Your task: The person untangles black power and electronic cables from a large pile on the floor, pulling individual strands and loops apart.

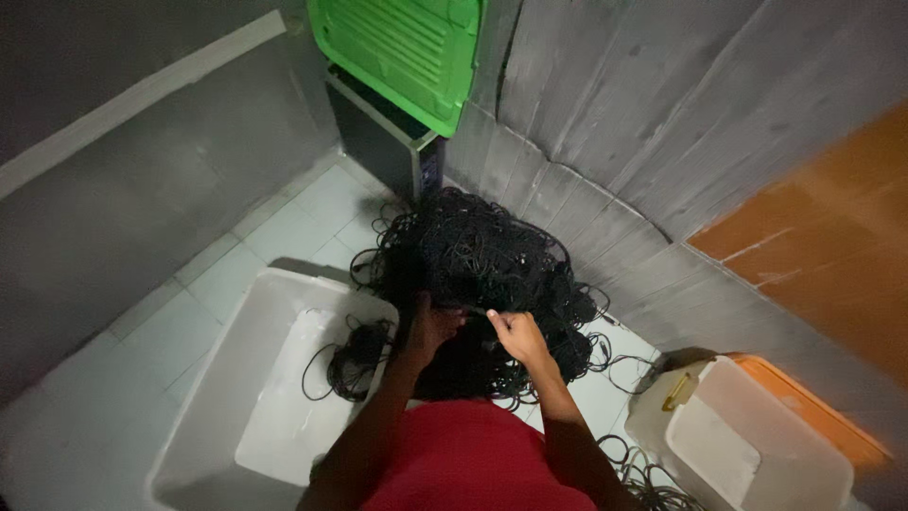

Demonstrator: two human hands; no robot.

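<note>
A big tangled heap of thin black cables (pixel 482 265) lies on the tiled floor against the grey wall. My left hand (pixel 430 326) is at the heap's near edge, fingers curled into the cables. My right hand (pixel 515 331) pinches a black cable strand that stretches across to my left hand. A small coiled bundle of black cable (pixel 357 358) hangs over the rim of a white plastic tub (pixel 236 378) at my left. My red clothing fills the bottom middle.
A green plastic crate (pixel 407 47) leans on a dark box (pixel 378 142) in the far corner. A white lidded container with an orange side (pixel 757 435) stands at right, loose cables (pixel 643 473) beside it. Grey walls close in on both sides.
</note>
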